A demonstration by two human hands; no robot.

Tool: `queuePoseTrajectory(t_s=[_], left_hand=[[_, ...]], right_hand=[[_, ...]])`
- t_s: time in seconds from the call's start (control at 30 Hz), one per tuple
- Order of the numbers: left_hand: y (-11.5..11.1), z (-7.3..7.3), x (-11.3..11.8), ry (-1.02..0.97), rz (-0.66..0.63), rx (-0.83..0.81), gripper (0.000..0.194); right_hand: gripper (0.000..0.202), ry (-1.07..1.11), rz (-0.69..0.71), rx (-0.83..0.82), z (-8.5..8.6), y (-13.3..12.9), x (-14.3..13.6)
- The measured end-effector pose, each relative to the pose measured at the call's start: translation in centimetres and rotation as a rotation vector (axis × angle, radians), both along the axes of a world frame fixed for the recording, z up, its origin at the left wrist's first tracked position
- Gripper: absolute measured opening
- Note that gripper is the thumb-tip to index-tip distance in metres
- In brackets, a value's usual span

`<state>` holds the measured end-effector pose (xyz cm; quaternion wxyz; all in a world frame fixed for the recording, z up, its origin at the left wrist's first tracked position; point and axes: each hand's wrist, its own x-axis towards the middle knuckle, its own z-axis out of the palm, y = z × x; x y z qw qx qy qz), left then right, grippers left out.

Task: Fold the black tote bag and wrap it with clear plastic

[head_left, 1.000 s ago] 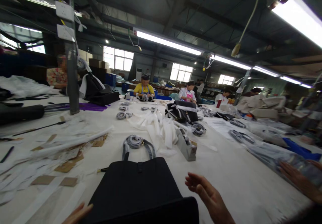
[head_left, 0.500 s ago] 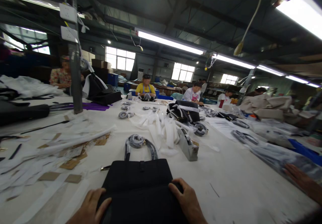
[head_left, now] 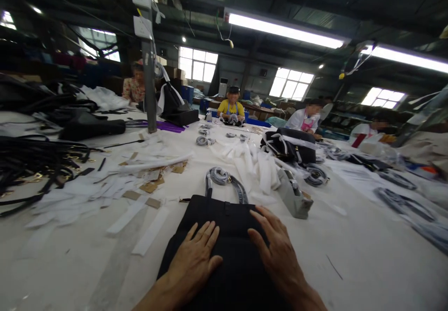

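On the broad white table [head_left: 350,236] I see the black bag [head_left: 227,236] lying nearest the camera, its wrapped handle [head_left: 241,190] pointing away. My left hand [head_left: 196,259] and right hand [head_left: 276,245] rest on it unclenched, fingers spread, gripping nothing. A coiled strap [head_left: 219,176] sits by the handle.

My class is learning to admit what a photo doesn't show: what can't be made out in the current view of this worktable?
All in the head view:
Near end of the black bag: cut off by the bottom edge.
Bag surface under the left hand and right hand: covered by them.
Number of black straps: tangled, and cut off by the left edge.
Details of the item held by the person in yellow: too small.
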<state>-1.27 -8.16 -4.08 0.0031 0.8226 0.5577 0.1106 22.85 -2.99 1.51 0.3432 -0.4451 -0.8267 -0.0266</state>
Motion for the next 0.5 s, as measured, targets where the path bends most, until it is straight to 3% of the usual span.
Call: queuePoseTrajectory(t_s=[0.07, 0.13, 0.27, 0.33, 0.4, 0.5], left_hand=[[-0.3, 0.3, 0.1, -0.032, 0.017, -0.015, 0.057], [-0.7, 0.3, 0.3, -0.075, 0.028, -0.013, 0.055], [-1.2, 0.6, 0.5, -0.110, 0.035, 0.023, 0.051], [-1.6, 1.4, 0.3, -0.117, 0.023, 0.042, 0.049], [-2.1, 2.3, -0.3, -0.123, 0.014, 0.083, 0.047], [-2.6, 2.9, -1.5, -0.096, 0.042, 0.160, 0.050]], right_hand=[[0.044, -0.050, 0.111, 0.046, 1.2, -0.1, -2.6], [0.050, -0.147, 0.196, 0.047, 0.1, -0.1, -4.7], [0.056, -0.362, 0.322, 0.067, -6.8, 0.9, -5.8], [0.058, -0.405, 0.308, 0.081, -10.0, 1.9, -5.2], [0.056, -0.411, 0.355, 0.132, -12.0, 3.3, -4.3], [0.056, -0.447, 0.426, 0.112, -13.4, 5.0, -3.3]])
